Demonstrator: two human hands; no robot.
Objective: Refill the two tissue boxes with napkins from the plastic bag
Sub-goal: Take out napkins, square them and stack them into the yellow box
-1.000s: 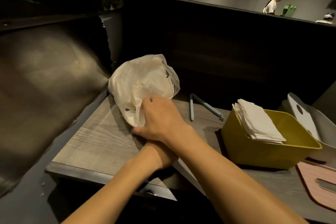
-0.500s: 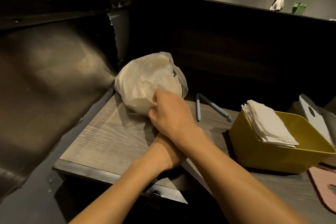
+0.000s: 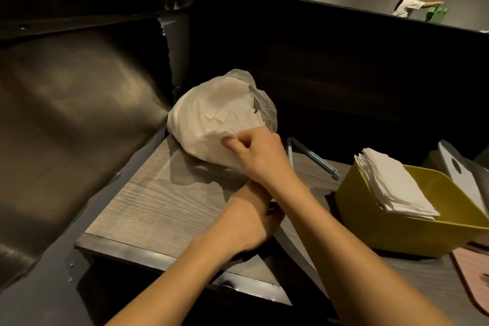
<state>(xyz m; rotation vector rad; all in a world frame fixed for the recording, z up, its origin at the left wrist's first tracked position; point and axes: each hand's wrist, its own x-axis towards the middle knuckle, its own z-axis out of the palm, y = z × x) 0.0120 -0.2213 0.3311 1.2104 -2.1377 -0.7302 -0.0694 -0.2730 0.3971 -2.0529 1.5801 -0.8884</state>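
A: OK, head cam — where's the bag?
B: Plastic bag (image 3: 219, 119) w/ napkins sits at the far left of the wood table (image 3: 158, 206), against the metal wall.
A: Hands?
B: Right hand (image 3: 260, 157) crosses over the left, fingers curled, pinching the bag's near edge. Left hand (image 3: 251, 219) is mostly hidden under the right forearm; can't tell its fingers.
A: Boxes?
B: Yellow box (image 3: 397, 233) on the right, napkin stack (image 3: 391, 182) leaning inside. Grey box (image 3: 460, 167) just behind it.
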